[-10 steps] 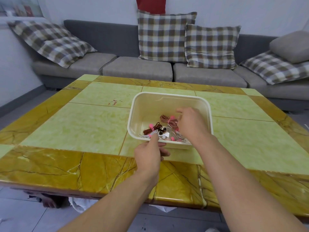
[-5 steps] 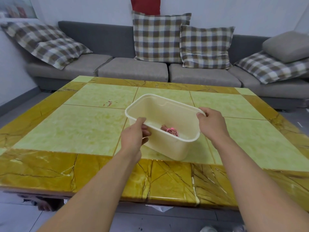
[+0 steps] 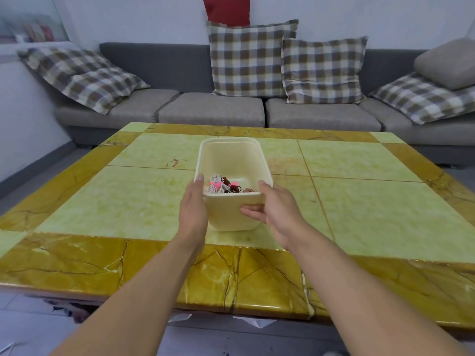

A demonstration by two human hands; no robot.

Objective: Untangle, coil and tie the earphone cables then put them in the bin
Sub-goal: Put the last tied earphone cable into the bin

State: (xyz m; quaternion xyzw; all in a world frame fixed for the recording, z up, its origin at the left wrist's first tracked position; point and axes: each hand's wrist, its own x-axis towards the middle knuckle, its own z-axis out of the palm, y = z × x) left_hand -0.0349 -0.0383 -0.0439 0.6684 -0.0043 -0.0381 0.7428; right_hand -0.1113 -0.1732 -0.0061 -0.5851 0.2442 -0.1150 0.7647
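While both forearms reach out over the yellow marble edge of the table [image 3: 77,263], the left hand [image 3: 193,209] lies against the left side of the cream bin [image 3: 232,214], its fingers straight and together along the wall, with one fingertip up at the rim. The right hand [image 3: 276,214] holds the near right corner, thumb up by the rim and fingers curled under and across the front wall. The bin stands on the green centre panel of the table, its short end toward the person.

Inside, gathered at the near end of the bottom, lie the earphone cables [image 3: 226,186]: white, brown and reddish bundles with pink ties showing. They look coiled and tied, though the small size makes it hard to be sure of each one.

This seems to be the closing step, with the cables already in the bin and the bin being set in place. The next move probably calls only for letting go without tipping the bin.

Beyond the table stands a grey sofa [image 3: 213,111] with checked cushions [image 3: 250,59].
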